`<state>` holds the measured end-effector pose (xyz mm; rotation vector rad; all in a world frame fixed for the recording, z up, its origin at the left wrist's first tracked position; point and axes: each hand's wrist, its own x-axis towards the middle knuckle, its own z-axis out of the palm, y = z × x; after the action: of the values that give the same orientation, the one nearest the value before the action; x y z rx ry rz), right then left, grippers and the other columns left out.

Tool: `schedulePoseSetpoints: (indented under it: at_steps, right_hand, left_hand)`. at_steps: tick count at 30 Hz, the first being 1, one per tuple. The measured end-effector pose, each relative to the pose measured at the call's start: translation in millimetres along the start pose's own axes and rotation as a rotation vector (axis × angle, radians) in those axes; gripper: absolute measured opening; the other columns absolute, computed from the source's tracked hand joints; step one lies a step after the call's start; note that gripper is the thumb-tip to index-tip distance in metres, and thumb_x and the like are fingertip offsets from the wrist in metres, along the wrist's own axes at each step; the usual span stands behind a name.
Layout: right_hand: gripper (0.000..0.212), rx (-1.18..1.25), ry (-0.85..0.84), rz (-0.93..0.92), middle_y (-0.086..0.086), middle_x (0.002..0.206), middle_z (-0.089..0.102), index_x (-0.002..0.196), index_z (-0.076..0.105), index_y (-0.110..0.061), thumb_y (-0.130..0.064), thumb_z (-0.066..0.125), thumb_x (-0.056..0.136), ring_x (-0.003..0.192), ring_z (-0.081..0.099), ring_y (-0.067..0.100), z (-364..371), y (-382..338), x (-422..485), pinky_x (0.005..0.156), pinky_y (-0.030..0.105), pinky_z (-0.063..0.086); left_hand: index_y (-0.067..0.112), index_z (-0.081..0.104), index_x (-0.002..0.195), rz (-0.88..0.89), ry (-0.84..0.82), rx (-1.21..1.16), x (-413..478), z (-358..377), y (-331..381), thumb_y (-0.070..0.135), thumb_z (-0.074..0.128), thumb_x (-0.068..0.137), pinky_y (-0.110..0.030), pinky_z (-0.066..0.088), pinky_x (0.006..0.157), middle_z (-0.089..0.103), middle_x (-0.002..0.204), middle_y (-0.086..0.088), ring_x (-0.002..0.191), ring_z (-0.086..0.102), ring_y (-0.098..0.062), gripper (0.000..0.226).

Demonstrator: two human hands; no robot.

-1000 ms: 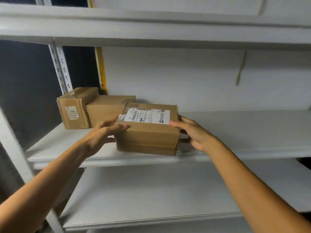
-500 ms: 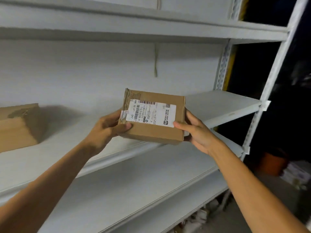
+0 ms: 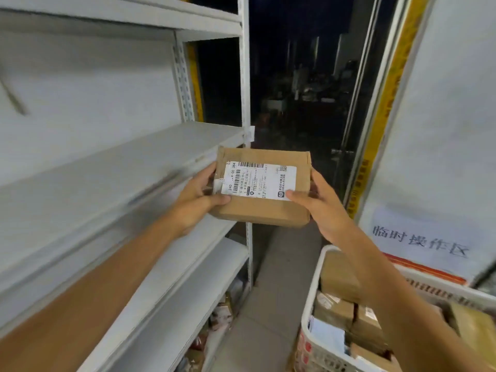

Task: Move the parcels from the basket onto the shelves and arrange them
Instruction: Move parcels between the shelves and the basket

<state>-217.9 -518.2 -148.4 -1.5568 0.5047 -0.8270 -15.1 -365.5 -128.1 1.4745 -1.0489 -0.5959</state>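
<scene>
I hold a flat cardboard parcel [image 3: 261, 208] with a white shipping label in the air, just off the right end of the white metal shelves [image 3: 120, 167]. My left hand [image 3: 196, 202] grips its left edge, thumb on top. My right hand [image 3: 319, 205] grips its right edge, thumb on the label. The white plastic basket [image 3: 316, 288] stands low at the right with several cardboard parcels [image 3: 335, 312] inside. My right forearm hides part of the basket.
A white shelf post [image 3: 245, 76] stands just behind the parcel. A white panel [image 3: 440, 157] with a yellow strip and printed characters rises at the right. The dark aisle behind holds clutter. Litter lies on the floor under the lowest shelf.
The parcel has left the shelf and travelled to the right, still between both hands. My view swung right, so the two boxes on the shelf dropped out of sight and the basket appeared.
</scene>
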Motion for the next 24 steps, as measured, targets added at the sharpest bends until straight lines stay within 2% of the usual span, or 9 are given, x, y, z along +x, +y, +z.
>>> schedulePoseSetpoints:
  at_steps: [4, 7, 9, 13, 16, 17, 20, 24]
  right_hand:
    - [0.067, -0.099, 0.187, 0.048, -0.016, 0.121, 0.062, 0.142, 0.038, -0.042, -0.025, 0.072, 0.086, 0.105, 0.062, 0.004, -69.5, 24.0, -18.8, 0.076, 0.022, 0.054]
    - [0.064, -0.11, 0.314, 0.12, -0.011, 0.114, 0.068, 0.141, 0.044, -0.037, -0.022, 0.073, 0.085, 0.097, 0.067, 0.004, -116.6, 45.0, -32.4, 0.068, 0.017, 0.055]
    - [0.063, -0.128, 0.395, 0.163, -0.009, 0.109, 0.07, 0.139, 0.047, -0.034, -0.017, 0.073, 0.083, 0.094, 0.068, 0.005, -141.7, 57.2, -38.5, 0.07, 0.019, 0.055]
    - [0.069, -0.125, 0.522, 0.275, -0.005, 0.107, 0.069, 0.143, 0.044, -0.029, -0.007, 0.071, 0.083, 0.093, 0.07, 0.009, -181.3, 78.0, -50.2, 0.073, 0.023, 0.057]
    - [0.072, -0.105, 0.595, 0.363, 0.006, 0.124, 0.064, 0.145, 0.04, -0.03, -0.007, 0.07, 0.084, 0.111, 0.065, 0.024, -205.3, 100.8, -63.5, 0.086, 0.039, 0.057]
    - [0.073, -0.092, 0.623, 0.382, 0.008, 0.128, 0.062, 0.146, 0.039, -0.03, -0.007, 0.069, 0.084, 0.114, 0.063, 0.027, -208.7, 107.1, -70.1, 0.09, 0.044, 0.056]
    - [0.069, -0.056, 0.717, 0.423, 0.007, 0.131, 0.061, 0.144, 0.04, -0.032, -0.006, 0.067, 0.086, 0.117, 0.06, 0.028, -216.5, 124.0, -88.5, 0.095, 0.053, 0.052]
    - [0.057, -0.061, 0.808, 0.471, 0.008, 0.132, 0.061, 0.137, 0.047, -0.023, -0.003, 0.064, 0.088, 0.121, 0.057, 0.026, -230.6, 139.2, -112.3, 0.101, 0.058, 0.046]
  left_hand:
    - [0.046, 0.036, 0.14, -0.024, -0.166, -0.001, 46.9, 73.7, -25.5, 0.001, 0.069, 0.081, -0.038, 0.051, 0.096, 0.056, 0.132, 0.013, 0.121, 0.054, -0.015, 0.081]
    - [0.041, 0.04, 0.14, -0.041, -0.303, -0.072, 75.8, 129.5, -53.5, 0.002, 0.07, 0.081, -0.032, 0.053, 0.093, 0.062, 0.125, 0.016, 0.118, 0.057, -0.008, 0.076]
    - [0.036, 0.042, 0.14, -0.057, -0.364, -0.111, 91.7, 164.3, -71.8, -0.002, 0.068, 0.082, -0.028, 0.052, 0.092, 0.065, 0.119, 0.017, 0.114, 0.059, -0.003, 0.074]
    - [0.021, 0.037, 0.146, -0.134, -0.481, -0.165, 117.0, 225.9, -106.3, -0.008, 0.064, 0.082, -0.022, 0.05, 0.09, 0.062, 0.126, 0.006, 0.113, 0.059, -0.006, 0.075]
    - [0.021, 0.034, 0.147, -0.171, -0.62, -0.157, 133.8, 268.4, -129.5, -0.008, 0.064, 0.082, -0.012, 0.05, 0.08, 0.061, 0.115, 0.021, 0.103, 0.06, 0.008, 0.077]
    - [0.021, 0.034, 0.147, -0.191, -0.644, -0.16, 136.8, 279.4, -135.5, -0.008, 0.065, 0.082, -0.012, 0.05, 0.077, 0.06, 0.115, 0.02, 0.102, 0.061, 0.009, 0.078]
    - [0.023, 0.034, 0.147, -0.241, -0.722, -0.161, 141.7, 311.8, -151.1, -0.007, 0.066, 0.081, -0.016, 0.054, 0.07, 0.058, 0.124, 0.009, 0.104, 0.062, -0.005, 0.079]
    - [0.021, 0.036, 0.146, -0.291, -0.809, -0.14, 137.2, 351.6, -168.3, -0.008, 0.065, 0.081, -0.014, 0.052, 0.067, 0.058, 0.112, 0.022, 0.097, 0.062, -0.001, 0.077]
